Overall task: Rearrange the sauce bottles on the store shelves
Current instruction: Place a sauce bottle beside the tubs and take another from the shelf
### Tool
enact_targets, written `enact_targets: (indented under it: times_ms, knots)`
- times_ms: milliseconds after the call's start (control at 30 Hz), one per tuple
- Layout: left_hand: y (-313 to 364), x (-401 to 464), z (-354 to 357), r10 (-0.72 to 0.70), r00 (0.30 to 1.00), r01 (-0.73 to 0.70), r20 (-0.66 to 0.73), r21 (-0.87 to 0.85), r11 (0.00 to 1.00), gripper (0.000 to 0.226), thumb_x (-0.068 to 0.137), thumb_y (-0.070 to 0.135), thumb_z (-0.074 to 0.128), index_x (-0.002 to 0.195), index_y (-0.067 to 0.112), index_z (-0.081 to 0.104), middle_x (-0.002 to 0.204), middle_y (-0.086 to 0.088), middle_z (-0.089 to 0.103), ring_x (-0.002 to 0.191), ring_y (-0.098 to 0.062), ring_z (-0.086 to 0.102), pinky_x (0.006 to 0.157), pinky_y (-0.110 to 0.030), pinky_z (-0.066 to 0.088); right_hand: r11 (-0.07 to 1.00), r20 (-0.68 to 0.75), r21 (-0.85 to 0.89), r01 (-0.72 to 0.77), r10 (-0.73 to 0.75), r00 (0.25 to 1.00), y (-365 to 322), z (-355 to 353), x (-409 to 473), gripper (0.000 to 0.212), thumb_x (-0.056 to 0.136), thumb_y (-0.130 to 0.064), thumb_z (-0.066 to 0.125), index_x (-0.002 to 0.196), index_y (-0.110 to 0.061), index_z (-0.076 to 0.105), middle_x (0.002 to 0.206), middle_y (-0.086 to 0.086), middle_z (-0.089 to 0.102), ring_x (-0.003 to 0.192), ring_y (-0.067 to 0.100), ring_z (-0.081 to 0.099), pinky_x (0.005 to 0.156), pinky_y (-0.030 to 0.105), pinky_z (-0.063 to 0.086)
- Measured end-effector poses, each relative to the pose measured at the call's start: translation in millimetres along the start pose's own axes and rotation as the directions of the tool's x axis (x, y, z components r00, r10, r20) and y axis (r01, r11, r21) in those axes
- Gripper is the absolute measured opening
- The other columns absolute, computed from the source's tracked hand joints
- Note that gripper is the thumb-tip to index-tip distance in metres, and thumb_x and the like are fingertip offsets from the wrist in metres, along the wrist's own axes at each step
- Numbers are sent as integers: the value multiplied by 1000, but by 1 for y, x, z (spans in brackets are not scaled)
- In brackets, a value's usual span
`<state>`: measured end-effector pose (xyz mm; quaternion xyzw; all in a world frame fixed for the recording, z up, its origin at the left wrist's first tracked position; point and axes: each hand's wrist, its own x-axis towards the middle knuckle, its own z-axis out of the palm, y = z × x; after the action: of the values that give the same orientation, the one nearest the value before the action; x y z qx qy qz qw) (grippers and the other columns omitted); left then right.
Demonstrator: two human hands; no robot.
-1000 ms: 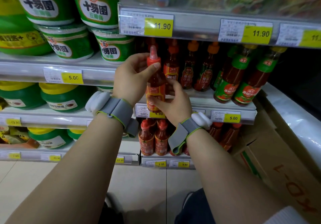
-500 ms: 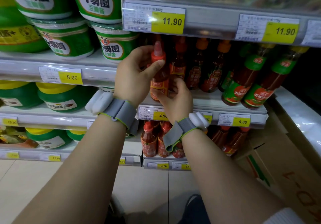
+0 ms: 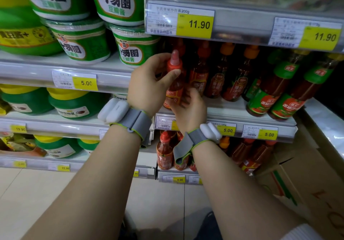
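Left hand pinches the bottle at its neck, right hand grips its base — crowded shelf; a nudge could topple neighbours.

Tubs sit left of the bottle row; more bottles stand on the shelf below.

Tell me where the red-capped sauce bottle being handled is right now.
In the head view, the red-capped bottle is centre frame at the middle shelf's left end, held by the left hand and right hand, beside orange-capped bottles.
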<state>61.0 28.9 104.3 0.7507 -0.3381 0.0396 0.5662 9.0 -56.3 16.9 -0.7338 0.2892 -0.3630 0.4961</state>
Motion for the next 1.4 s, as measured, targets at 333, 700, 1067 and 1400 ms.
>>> enact_targets:
  times_ms: [333, 700, 1067, 1400]
  knots:
    - [2, 3, 4, 42, 999, -38, -22, 160, 986, 38, 83, 22, 64, 119, 14, 60, 111, -11, 57, 96, -21, 62, 89, -37, 49, 996, -31, -76, 39, -41, 999, 2, 1, -1, 58, 64, -53, 69, 110, -20, 58, 105, 3, 69, 97, 24, 64, 79, 45, 53]
    - [-1, 2, 9, 1, 1000, -5, 31, 137, 990, 41, 87, 6, 49, 128, 12, 50, 122, -8, 61, 115, -22, 56, 98, -39, 43, 952, 11, -296, 72, -72, 997, 0, -4, 5, 45, 76, -43, 69, 102, -8, 60, 96, 19, 54, 82, 40, 56, 65, 38, 41]
    - [-3, 3, 11, -30, 999, 23, 34, 180, 983, 50, 88, 5, 46, 137, 16, 43, 132, -8, 55, 122, -21, 52, 102, -34, 40, 973, 5, -205, 103, -105, 995, 0, -6, 5, 59, 76, -46, 66, 127, -22, 48, 117, 7, 61, 100, 28, 61, 77, 48, 52]
    - [-5, -16, 7, 96, 993, -111, 72, 246, 963, 53, 87, 1, 48, 138, 11, 40, 136, -11, 49, 127, -24, 43, 104, -26, 32, 957, 17, -233, 174, -175, 984, -1, -20, -2, 73, 68, -54, 67, 131, -24, 45, 123, 8, 55, 111, 28, 55, 86, 43, 49]
